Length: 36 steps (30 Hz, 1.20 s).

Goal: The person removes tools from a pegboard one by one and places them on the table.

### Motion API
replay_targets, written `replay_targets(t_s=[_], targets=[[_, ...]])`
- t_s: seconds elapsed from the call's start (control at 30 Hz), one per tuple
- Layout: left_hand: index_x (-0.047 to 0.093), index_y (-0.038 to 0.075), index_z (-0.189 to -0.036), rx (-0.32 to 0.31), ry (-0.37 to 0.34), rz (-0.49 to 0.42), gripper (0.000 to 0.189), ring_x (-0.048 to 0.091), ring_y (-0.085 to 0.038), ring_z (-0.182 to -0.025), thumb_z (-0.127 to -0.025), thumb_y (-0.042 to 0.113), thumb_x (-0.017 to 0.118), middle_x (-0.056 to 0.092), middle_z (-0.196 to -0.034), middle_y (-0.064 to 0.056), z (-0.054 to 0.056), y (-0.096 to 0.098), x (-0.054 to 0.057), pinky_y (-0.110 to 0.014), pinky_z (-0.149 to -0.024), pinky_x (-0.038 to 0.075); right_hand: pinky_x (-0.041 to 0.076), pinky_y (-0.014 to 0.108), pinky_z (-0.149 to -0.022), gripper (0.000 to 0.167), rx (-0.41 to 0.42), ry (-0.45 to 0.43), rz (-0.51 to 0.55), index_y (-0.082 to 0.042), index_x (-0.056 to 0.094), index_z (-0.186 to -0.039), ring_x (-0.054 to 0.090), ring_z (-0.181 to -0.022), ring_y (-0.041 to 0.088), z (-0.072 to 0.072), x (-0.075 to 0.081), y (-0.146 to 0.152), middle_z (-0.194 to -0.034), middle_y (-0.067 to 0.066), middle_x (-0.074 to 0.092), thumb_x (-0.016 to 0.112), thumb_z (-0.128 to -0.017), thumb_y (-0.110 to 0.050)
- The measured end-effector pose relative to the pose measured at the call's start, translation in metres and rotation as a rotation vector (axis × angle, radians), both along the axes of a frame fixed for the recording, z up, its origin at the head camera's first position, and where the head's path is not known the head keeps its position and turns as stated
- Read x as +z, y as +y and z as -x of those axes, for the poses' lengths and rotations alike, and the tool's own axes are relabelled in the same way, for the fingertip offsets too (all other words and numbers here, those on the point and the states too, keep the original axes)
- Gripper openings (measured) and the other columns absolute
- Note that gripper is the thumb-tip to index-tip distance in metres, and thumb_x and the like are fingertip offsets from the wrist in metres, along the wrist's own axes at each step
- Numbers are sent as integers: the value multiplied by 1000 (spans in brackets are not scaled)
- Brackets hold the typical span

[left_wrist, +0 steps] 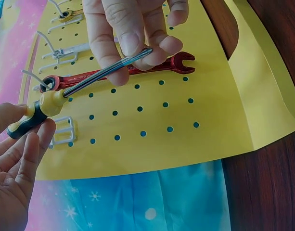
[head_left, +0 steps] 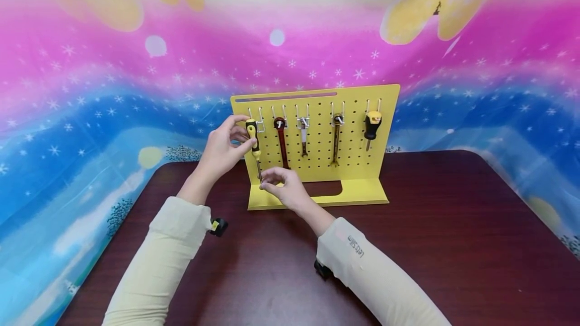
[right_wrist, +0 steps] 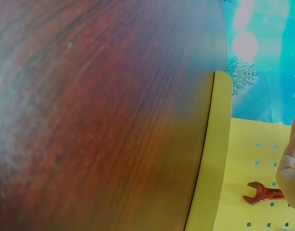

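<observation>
While snowflake-patterned fabric (head_left: 312, 59) hung behind, we saw a dark tabletop (head_left: 276, 265).
Before a pegboard (head_left: 360, 165), left hand (head_left: 220, 149) and right hand (head_left: 286, 188) pinched a screwdriver (head_left: 252, 136) at handle (left_wrist: 27, 123) and shaft (left_wrist: 93, 78).

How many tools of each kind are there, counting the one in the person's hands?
Screwdrivers: 2 (held screwdriver, hanging screwdriver)
Wrenches: 3 (red wrench, small wrench, brownish wrench)
Total: 5 tools

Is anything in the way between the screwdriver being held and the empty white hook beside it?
No other tool visibly stands between the screwdriver and the white hook. Only the left hand, which holds the screwdriver, overlaps the hook's edge in the left wrist view.
</observation>
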<state>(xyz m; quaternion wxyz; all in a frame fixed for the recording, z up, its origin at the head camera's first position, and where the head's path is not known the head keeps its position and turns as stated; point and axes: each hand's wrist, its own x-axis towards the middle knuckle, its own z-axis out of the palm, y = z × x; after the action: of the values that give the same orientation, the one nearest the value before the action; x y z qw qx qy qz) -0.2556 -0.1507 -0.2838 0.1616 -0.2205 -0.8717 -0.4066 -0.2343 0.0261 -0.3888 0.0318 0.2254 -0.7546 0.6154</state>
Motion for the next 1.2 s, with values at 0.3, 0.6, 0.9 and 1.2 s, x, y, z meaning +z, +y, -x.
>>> replay_targets(t_s=[0.3, 0.6, 0.9, 1.2], targets=[[50, 9, -138, 0, 14, 3, 52, 70, -25, -92, -91, 13, 72, 71, -99, -12, -8, -1, 5, -42, -79, 62, 55, 25, -78, 19, 33, 2, -6, 3, 69, -109, 69, -86, 21, -4, 4, 0, -94, 22, 73, 70, -90, -1], [50, 9, -138, -18, 31, -3, 52, 71, -26, -91, -91, 10, 71, 71, -97, -12, -13, -3, 4, -41, -80, 62, 55, 34, -86, 20, 57, -11, -22, 3, 69, -109, 68, -88, 20, -11, 6, 0, -94, 21, 72, 70, -90, -4], [49, 10, -139, -16, 46, 11, 53, 71, -26, -92, -91, 11, 72, 71, -97, -12, -17, -4, 4, -42, -80, 62, 55, 40, -90, 20, 80, -10, -15, 6, 68, -108, 69, -89, 20, -18, 11, 4, -93, 22, 72, 69, -90, -2], [51, 11, -139, -29, 32, 12, 52, 71, -23, -91, -91, 11, 72, 71, -96, -11, -25, -4, 5, -40, -80, 62, 55, 32, -85, 16, 124, -3, -22, 5, 68, -104, 69, -85, 15, -24, 12, 4, -90, 22, 72, 70, -89, -1]])
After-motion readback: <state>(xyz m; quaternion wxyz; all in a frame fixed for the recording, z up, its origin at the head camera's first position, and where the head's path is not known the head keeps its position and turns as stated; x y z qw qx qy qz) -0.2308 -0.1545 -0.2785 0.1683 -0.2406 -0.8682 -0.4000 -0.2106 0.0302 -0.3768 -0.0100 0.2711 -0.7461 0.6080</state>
